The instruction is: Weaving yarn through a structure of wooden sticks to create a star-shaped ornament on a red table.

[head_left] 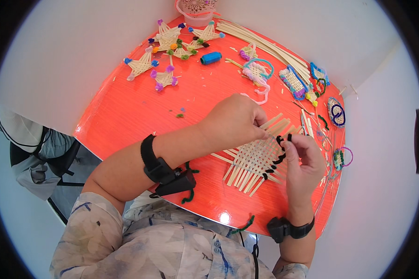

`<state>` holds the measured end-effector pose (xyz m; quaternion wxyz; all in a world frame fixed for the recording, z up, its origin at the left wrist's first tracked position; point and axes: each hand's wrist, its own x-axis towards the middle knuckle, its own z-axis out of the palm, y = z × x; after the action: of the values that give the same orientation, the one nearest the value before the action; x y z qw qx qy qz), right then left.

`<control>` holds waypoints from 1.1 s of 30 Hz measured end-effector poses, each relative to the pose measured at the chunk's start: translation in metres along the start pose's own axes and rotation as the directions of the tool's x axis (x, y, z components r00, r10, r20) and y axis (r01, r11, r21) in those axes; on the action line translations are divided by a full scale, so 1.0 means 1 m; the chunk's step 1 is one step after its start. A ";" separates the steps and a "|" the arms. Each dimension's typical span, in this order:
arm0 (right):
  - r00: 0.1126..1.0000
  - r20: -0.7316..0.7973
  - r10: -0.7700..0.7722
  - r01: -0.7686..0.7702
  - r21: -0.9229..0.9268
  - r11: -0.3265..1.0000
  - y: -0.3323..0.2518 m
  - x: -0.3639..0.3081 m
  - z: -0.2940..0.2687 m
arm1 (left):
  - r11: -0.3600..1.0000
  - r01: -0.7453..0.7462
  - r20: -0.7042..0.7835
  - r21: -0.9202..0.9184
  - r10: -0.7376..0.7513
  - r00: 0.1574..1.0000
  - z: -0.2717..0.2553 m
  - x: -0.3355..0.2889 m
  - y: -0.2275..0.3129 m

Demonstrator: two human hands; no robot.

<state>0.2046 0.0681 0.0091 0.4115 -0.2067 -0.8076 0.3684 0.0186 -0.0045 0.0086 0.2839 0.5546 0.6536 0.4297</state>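
A woven piece of pale bamboo strips (253, 160) lies on the red table in front of me, its strip ends sticking out on several sides. Black pipe cleaner (278, 160) winds in and out along its right edge. My right hand (306, 160) pinches the pipe cleaner's upper part between thumb and index finger, at the weave's upper right corner. Across the far edge reaches my left hand (244, 116), its fingers closed on the woven piece beside the black loops. Its fingertips are partly hidden.
Woven stars (168, 38) with coloured tips stand at the back left, near a blue thread spool (211, 58). Loose bamboo strips (265, 44) line the back right. Small trimmed weavings (293, 83) and scissors (304, 122) lie to the right. Green pipe cleaner pieces (243, 225) are at the front edge.
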 end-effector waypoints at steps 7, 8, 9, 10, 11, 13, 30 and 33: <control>0.994 0.024 0.111 -0.111 -0.007 0.994 0.001 0.000 -0.005 | 0.998 0.068 0.056 0.000 -0.068 0.996 0.000 0.000 0.002; 0.993 0.024 0.112 -0.111 -0.006 0.994 0.000 0.001 -0.006 | 0.997 0.079 0.061 -0.002 -0.078 0.995 0.000 0.000 0.001; 0.995 0.040 0.086 -0.084 -0.062 0.995 -0.001 0.001 -0.008 | 0.997 0.079 0.062 -0.002 -0.079 0.995 0.000 0.000 0.001; 0.996 0.058 0.062 -0.055 -0.117 0.992 -0.002 0.001 -0.008 | 0.997 0.074 0.057 0.003 -0.074 0.996 0.000 0.000 0.001; 0.996 0.058 0.062 -0.055 -0.117 0.992 -0.001 0.001 -0.008 | 0.998 0.068 0.053 0.009 -0.069 0.996 0.000 0.000 0.001; 0.999 0.036 0.001 0.003 -0.107 0.994 0.000 0.001 -0.007 | 0.997 0.067 0.060 0.033 -0.068 0.996 -0.001 0.000 0.003; 0.995 0.102 0.015 -0.008 -0.070 0.997 -0.007 0.018 -0.027 | 0.998 -0.049 0.261 -0.048 0.060 0.964 0.000 0.000 0.001; 0.929 0.146 0.340 -0.368 0.250 0.896 -0.010 0.016 -0.030 | 0.994 0.005 0.349 -0.109 0.034 0.936 -0.004 0.000 0.002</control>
<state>0.2195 0.0841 0.0364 0.3217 -0.2729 -0.7172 0.5547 0.0166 -0.0049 0.0124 0.4221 0.6110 0.5642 0.3608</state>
